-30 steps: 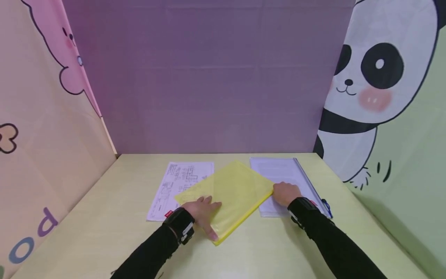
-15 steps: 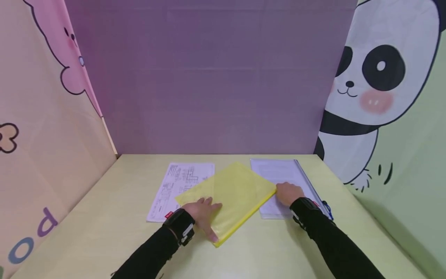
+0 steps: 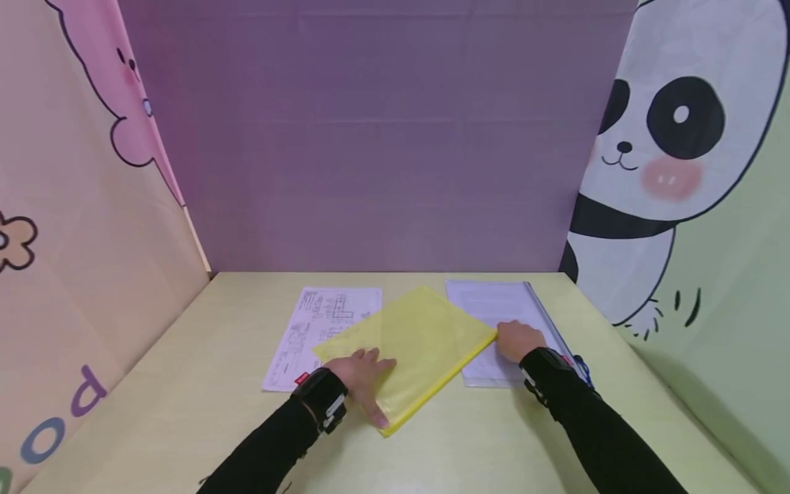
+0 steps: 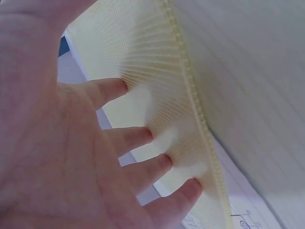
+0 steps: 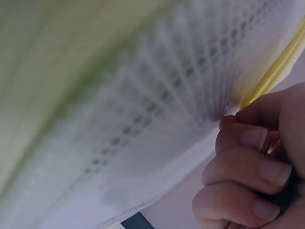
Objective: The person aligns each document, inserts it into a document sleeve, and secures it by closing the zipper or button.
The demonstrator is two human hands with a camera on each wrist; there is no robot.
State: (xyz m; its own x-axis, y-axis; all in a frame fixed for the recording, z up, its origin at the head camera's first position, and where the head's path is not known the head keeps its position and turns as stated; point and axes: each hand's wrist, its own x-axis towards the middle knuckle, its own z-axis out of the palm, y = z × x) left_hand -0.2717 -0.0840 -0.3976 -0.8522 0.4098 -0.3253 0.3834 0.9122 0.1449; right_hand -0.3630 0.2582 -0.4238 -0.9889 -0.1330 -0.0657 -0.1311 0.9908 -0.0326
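"Pinching what, that right hand (image 3: 521,341)?"

"The right corner of a flat, yellow, see-through folder (image 3: 432,346), plastic-looking, lying askew over the pale table (image 3: 204,384). Its long, brighter edge runs from the near corner away to that grip."

"And the left hand (image 3: 363,379)?"

"Laid on its left side, thumb by the near corner, fingers spread, clasping nothing. Close up, the surface looks finely ribbed, like mesh"

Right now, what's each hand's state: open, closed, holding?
Left hand: open, resting on the yellow pouch.
Right hand: closed, pinching the yellow pouch's corner.
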